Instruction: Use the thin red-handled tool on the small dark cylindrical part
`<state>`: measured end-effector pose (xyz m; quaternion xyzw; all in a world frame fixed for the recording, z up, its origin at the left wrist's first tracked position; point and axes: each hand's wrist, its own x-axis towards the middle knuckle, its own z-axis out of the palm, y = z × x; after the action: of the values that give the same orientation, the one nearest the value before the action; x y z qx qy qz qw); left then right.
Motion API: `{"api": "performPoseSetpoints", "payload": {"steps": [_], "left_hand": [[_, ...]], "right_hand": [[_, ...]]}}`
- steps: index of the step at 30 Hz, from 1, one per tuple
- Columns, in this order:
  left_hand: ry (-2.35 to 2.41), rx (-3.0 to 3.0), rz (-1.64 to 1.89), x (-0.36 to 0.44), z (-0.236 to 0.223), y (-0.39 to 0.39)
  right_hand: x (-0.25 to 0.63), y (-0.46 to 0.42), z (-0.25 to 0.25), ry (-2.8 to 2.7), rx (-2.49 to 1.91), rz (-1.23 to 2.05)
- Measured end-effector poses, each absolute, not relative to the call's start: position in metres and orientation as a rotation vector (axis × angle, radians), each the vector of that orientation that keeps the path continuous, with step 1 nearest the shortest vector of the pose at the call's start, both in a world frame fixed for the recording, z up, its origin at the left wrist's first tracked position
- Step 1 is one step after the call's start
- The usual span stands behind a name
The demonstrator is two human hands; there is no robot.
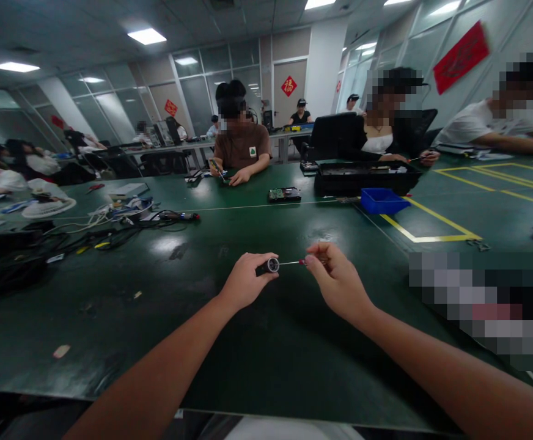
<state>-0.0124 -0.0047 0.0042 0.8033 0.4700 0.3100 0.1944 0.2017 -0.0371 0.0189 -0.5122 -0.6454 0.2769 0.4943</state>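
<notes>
Near the middle of the green table, my left hand (247,280) is closed around a small black cylindrical part (272,265), whose round silver-rimmed end faces me. My right hand (340,278) grips a screwdriver (301,262) by its handle, mostly hidden in the fingers; some red shows at the front of the handle. The thin metal shaft points left, and its tip meets the right side of the black part. Whether the tip sits in a screw is too small to tell.
Across the green table (257,348) lie a circuit-board device (285,194), a blue bin (382,200) and a long black tray (367,179). Tangled cables (124,214) spread at the left. A co-worker in a brown shirt (241,146) sits opposite; others sit at the right.
</notes>
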Motion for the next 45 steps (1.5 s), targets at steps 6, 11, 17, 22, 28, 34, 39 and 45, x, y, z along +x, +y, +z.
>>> {"api": "performPoseSetpoints", "payload": {"steps": [6, 11, 17, 22, 28, 34, 39, 45], "left_hand": [[1.233, 2.292, 0.924, -0.013, 0.006, -0.005], [1.241, 2.306, 0.838, -0.015, 0.003, -0.003], [1.280, 2.302, 0.831, -0.013, 0.004, -0.005], [1.301, 2.297, 0.837, -0.012, 0.004, -0.006], [1.315, 2.287, 0.819, -0.012, 0.005, -0.006], [1.319, 2.279, 0.826, -0.013, 0.005, -0.006], [1.296, 2.297, 0.825, -0.013, 0.004, -0.006], [1.309, 2.281, 0.819, -0.013, 0.006, -0.008]], "right_hand": [[0.206, -0.020, 0.015, -1.068, -1.011, 1.194], [0.211, -0.014, 0.011, -1.103, -1.041, 1.111], [0.208, -0.024, 0.013, -1.380, -1.114, 0.840], [0.207, -0.029, 0.018, -1.500, -1.169, 0.749], [0.208, -0.038, 0.027, -1.670, -1.322, 0.527], [0.210, -0.039, 0.023, -1.849, -1.144, 0.476], [0.210, -0.038, 0.023, -1.830, -1.282, 0.497], [0.207, -0.041, 0.025, -1.862, -1.258, 0.492]]}}
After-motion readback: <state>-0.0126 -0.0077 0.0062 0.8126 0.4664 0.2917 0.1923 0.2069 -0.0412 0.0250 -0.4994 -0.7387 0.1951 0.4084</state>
